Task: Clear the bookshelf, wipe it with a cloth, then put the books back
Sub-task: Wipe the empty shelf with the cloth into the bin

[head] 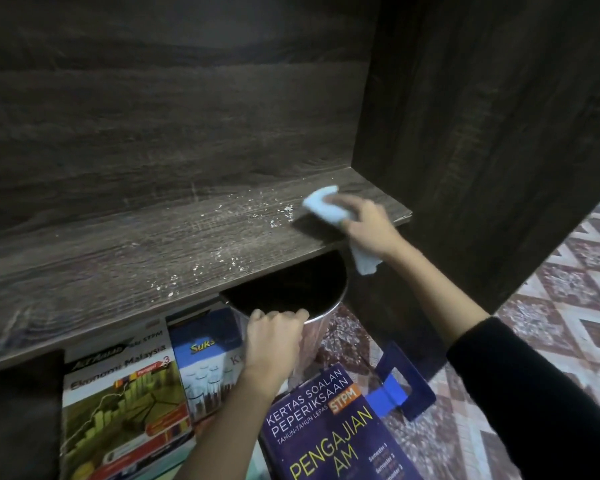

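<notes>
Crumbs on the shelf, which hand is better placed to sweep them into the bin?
Right. The right hand holds the cloth on the shelf beside the crumbs; the left hand grips the bin rim under the shelf edge.

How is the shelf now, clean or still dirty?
Still dirty. White crumbs lie scattered over the shelf, left of the cloth that the right hand holds on it.
</notes>
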The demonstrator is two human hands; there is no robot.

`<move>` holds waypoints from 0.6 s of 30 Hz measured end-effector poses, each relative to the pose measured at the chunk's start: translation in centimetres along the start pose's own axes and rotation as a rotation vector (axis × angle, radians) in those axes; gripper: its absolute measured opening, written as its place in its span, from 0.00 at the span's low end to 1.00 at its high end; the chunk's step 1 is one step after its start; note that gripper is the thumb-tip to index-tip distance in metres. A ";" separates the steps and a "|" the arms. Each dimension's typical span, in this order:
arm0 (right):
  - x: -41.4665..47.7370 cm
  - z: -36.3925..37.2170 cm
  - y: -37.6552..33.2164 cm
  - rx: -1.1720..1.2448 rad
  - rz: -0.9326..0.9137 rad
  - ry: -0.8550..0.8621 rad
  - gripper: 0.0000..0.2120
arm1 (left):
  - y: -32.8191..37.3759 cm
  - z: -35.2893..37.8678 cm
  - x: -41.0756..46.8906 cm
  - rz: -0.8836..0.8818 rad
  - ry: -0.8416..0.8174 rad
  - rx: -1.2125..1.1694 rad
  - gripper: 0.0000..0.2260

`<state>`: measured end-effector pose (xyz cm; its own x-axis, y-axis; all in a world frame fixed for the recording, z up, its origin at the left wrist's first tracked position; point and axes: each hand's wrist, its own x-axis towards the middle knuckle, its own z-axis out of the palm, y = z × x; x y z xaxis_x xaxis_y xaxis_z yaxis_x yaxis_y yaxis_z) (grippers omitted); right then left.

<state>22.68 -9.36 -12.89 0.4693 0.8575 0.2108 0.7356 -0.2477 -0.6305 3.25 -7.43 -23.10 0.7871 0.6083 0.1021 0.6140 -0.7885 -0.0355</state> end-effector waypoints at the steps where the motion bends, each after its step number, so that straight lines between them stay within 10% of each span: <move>1: 0.8 -0.3 0.9 -0.076 0.069 0.053 0.23 | 0.1 0.0 0.0 0.005 -0.003 -0.006 0.09; 6: 4.0 0.8 4.6 -0.436 0.369 -0.051 0.23 | -0.1 0.2 0.4 0.015 -0.024 -0.009 0.10; 18: 8.6 3.1 2.6 -0.521 0.251 -0.171 0.24 | -0.7 0.2 0.9 0.031 0.010 -0.116 0.22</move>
<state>27.15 -1.22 -15.03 0.6067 0.7935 -0.0472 0.7750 -0.6037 -0.1869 3.57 -6.30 -23.20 0.8047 0.5829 0.1127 0.5779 -0.8125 0.0766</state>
